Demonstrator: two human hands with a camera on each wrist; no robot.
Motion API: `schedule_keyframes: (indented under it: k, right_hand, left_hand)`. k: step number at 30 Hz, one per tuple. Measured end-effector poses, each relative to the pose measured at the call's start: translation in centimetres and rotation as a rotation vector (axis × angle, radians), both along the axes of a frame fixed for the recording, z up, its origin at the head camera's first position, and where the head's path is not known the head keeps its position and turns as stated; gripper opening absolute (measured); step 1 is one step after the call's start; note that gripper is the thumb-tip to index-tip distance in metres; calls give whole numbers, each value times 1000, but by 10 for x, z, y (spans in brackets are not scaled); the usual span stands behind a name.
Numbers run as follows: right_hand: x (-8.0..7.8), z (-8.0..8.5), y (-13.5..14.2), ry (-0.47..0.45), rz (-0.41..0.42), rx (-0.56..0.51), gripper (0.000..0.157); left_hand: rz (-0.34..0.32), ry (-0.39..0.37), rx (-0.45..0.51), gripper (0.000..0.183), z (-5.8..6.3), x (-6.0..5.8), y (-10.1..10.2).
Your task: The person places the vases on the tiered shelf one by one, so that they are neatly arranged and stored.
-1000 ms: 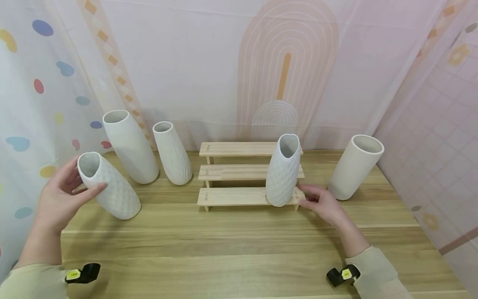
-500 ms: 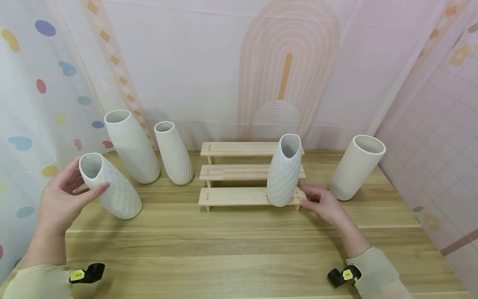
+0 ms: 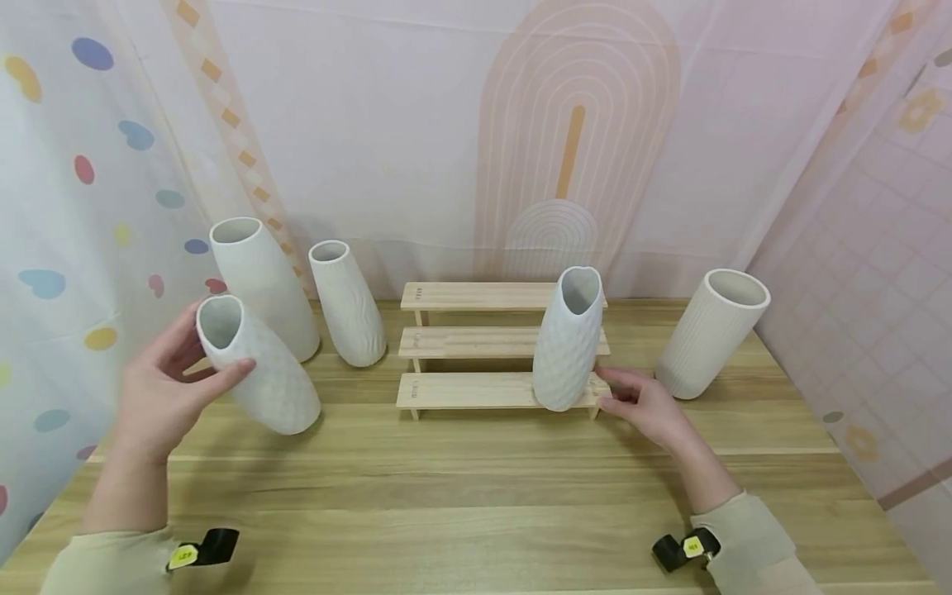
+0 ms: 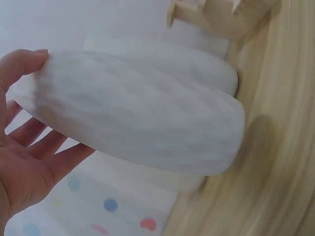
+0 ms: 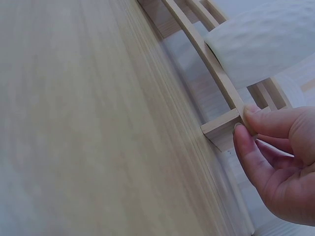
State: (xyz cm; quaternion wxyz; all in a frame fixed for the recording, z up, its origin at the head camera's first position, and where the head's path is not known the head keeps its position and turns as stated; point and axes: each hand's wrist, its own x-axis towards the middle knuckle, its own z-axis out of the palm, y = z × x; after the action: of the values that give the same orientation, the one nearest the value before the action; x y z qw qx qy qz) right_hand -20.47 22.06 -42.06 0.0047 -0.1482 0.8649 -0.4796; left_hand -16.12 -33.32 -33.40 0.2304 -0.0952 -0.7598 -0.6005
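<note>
My left hand (image 3: pixel 167 388) grips a white dimpled vase (image 3: pixel 271 376) near its wavy rim, thumb on the near side and fingers round the back. In the left wrist view this vase (image 4: pixel 142 110) lies across the picture, its base close to the tabletop with a shadow beside it. At the right end of a three-step wooden display stand (image 3: pixel 468 392), my right hand (image 3: pixel 647 405) pinches the lowest board between thumb and fingers, as the right wrist view shows on the board's end (image 5: pixel 229 91). A second dimpled vase (image 3: pixel 567 355) stands upright on that lowest step.
Behind the held vase stand a tall smooth vase (image 3: pixel 271 289) and a slimmer grooved one (image 3: pixel 349 310). A ribbed cylindrical vase (image 3: pixel 706 339) is to the right of the stand. Patterned curtains (image 3: pixel 372 124) border the wooden table (image 3: pixel 446 496) at back and sides.
The left hand has carried its dimpled vase to the right, and it now overlaps the lower part of the tall smooth vase. The right hand keeps its place on the stand.
</note>
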Motion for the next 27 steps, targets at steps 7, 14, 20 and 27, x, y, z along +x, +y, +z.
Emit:
schedule_keyframes:
  k: [7,14,20,27]
  right_hand:
    - [1,1,0,-3,2,-1,49]
    - [0,-1,1,0,0,3,48]
    - [-1,-2,1,-4,-7,20,48]
    - [0,0,0,-4,-16,4,48]
  left_hand:
    - [-71,27,-40,76,17,0,40]
    - [-126,49,-81,74,32,-1,77]
    - [-122,35,-140,76,32,-5,103]
    - [-190,16,-118,73,23,-19,128]
